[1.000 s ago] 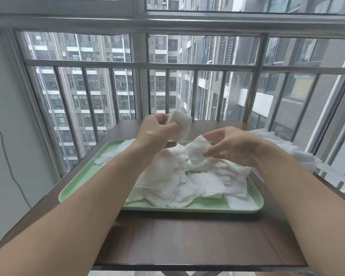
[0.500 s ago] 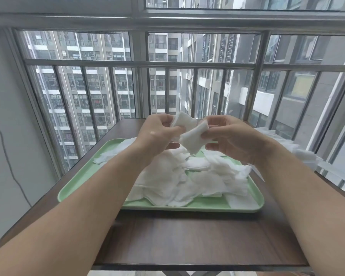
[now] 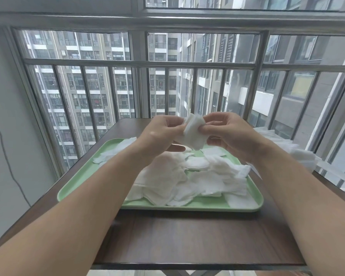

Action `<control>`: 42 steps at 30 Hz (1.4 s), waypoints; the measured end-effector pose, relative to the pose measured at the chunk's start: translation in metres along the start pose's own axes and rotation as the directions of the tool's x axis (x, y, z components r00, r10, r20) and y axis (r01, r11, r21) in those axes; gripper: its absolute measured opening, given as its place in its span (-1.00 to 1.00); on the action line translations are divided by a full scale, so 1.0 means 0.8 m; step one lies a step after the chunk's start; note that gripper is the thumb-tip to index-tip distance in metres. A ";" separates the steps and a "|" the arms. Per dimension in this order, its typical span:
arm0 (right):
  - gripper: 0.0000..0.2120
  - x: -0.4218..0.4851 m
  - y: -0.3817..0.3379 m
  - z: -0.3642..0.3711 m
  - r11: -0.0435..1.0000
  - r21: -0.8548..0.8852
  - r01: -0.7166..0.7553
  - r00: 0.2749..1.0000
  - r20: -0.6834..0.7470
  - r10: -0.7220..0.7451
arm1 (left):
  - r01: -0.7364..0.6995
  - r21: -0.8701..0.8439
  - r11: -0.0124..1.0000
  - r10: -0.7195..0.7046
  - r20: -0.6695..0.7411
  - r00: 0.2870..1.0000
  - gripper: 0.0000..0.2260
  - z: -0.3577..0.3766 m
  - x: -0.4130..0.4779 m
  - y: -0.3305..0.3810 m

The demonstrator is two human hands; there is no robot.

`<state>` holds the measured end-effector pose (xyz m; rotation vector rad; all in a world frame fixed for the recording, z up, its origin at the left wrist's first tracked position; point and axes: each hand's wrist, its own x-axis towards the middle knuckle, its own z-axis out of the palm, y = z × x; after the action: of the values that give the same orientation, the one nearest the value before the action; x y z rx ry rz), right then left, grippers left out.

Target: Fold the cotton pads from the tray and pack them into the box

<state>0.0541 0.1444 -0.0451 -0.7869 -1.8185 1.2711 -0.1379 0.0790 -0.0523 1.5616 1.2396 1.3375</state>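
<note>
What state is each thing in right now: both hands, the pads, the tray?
Green tray: flat on the table, mostly covered.
Loose pads: heaped on the tray.
Held pads: bunched, up in the air above the tray.
Left hand: raised, pinching the held pads.
Right hand: raised, pinching them from the other side.

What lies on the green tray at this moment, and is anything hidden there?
A loose heap of white cotton pads covers most of the green tray, leaving its left part bare. Anything beneath the heap is hidden. Left hand and right hand pinch folded pads above it.
</note>
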 end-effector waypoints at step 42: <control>-0.61 -0.147 -0.053 -0.244 0.908 -0.361 -0.214 0.964 -0.226 0.137 | -0.403 0.706 0.583 0.197 0.358 0.913 -0.85 0.215 0.061 0.066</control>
<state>0.2793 0.1272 0.0077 -1.2716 -1.8889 0.9122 0.0411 0.1216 -0.0232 2.5638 1.5307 0.7444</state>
